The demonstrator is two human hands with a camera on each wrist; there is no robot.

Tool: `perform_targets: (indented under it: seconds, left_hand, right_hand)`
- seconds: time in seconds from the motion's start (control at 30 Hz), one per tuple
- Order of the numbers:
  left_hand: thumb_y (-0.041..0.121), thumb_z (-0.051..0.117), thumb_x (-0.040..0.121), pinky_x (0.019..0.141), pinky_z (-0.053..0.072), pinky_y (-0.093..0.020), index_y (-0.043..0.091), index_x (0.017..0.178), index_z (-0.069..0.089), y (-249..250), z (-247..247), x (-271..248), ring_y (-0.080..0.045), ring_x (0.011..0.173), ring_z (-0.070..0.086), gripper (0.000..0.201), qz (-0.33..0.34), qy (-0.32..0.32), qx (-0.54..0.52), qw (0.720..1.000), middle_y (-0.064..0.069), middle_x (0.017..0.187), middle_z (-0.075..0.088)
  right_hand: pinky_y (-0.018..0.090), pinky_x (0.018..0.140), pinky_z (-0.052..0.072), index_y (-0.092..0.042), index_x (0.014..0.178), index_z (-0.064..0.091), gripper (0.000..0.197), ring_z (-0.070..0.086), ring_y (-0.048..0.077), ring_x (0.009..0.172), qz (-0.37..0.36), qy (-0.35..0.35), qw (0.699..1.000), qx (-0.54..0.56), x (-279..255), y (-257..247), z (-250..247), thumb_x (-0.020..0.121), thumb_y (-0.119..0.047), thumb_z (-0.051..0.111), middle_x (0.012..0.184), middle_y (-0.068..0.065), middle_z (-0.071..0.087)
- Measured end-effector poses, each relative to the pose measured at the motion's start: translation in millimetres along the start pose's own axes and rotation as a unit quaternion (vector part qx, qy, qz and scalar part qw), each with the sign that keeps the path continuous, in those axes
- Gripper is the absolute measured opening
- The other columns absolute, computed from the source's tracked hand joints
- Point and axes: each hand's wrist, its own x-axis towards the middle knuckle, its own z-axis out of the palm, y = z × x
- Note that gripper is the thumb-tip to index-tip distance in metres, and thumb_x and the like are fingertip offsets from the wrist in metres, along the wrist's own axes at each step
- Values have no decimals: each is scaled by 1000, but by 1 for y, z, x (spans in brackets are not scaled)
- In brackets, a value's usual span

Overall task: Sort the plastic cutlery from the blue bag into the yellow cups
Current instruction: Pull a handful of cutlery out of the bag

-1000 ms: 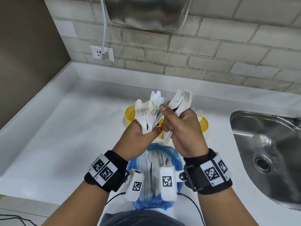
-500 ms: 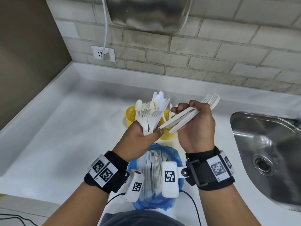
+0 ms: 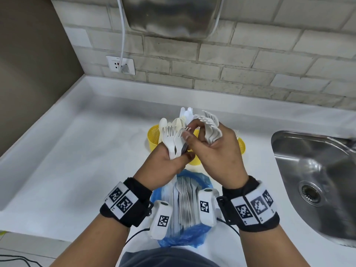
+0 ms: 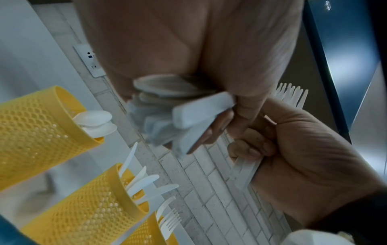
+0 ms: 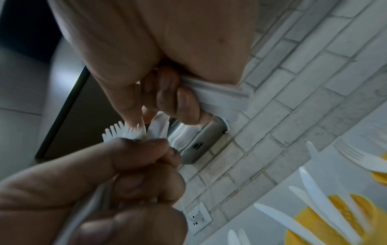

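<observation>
My left hand grips a bunch of white plastic forks by the handles, tines up, above the yellow cups. My right hand holds a stack of forks under its curled fingers, while its thumb and forefinger touch the tines of the left hand's bunch. The blue bag lies open below my wrists with more cutlery inside. Three yellow mesh cups stand behind my hands: the left cup has spoons, the middle cup knives, the right cup forks.
A steel sink is set into the white counter on the right. The brick wall behind carries a socket with a plugged cable and a metal dryer. A raised counter edge runs along the left.
My right hand has swung its fork stack from pointing right to upright and moved left until thumb and forefinger meet the left hand's forks. The left hand stays put.
</observation>
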Motion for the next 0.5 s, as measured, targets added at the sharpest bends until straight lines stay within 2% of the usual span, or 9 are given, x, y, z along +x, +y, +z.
perform_targets:
  seconds: [0.07,0.13,0.2,0.27,0.37,0.43,0.5]
  left_hand:
    - [7,64,99,56,45,-29,23,88,62,0,-2,-2,-18,55,47,19,-11,5,16,1000,-1,59,52]
    - [10,66,97,56,45,-26,15,79,59,-1,-5,-4,-16,53,48,20,-30,5,23,999,-2,58,52]
    - [12,68,96,56,46,-24,15,79,61,-1,-6,-7,-13,53,50,19,-39,5,27,999,3,58,55]
    - [14,70,95,57,46,-22,22,81,63,-2,-6,-8,-8,54,53,18,-47,5,27,999,11,58,59]
    - [16,74,93,58,49,-25,25,85,65,-3,-6,-9,-10,56,57,15,-51,14,32,998,12,60,62]
    - [17,75,92,61,50,-27,26,90,67,-5,-7,-10,-8,57,59,12,-51,22,38,998,12,62,65]
    - [16,75,92,65,48,-22,29,93,66,-5,-7,-11,2,59,61,16,-46,20,52,997,21,65,67]
  right_hand:
    - [14,74,48,-8,98,69,10,64,-2,68,2,2,1000,7,1,1,0,91,-2,72,64,-25,62]
    - [12,72,44,-4,100,67,9,58,-3,64,-7,17,1000,23,5,2,-3,93,-2,71,62,-24,58]
    - [16,66,43,-6,96,64,6,52,-1,60,-3,37,997,67,8,3,-5,95,-4,69,66,-15,57]
    - [22,61,40,-13,93,61,7,49,4,56,18,59,989,136,8,3,-7,97,-9,65,69,-8,56]
    - [24,50,25,-21,87,54,11,29,11,44,79,74,958,265,6,2,-7,97,-16,55,58,-4,34]
    - [27,48,19,-21,82,52,15,23,14,45,122,75,941,307,2,4,-5,96,-18,57,60,2,24]
    - [29,49,20,-19,77,50,23,24,13,45,147,62,941,298,-2,9,-4,94,-16,65,57,0,28]
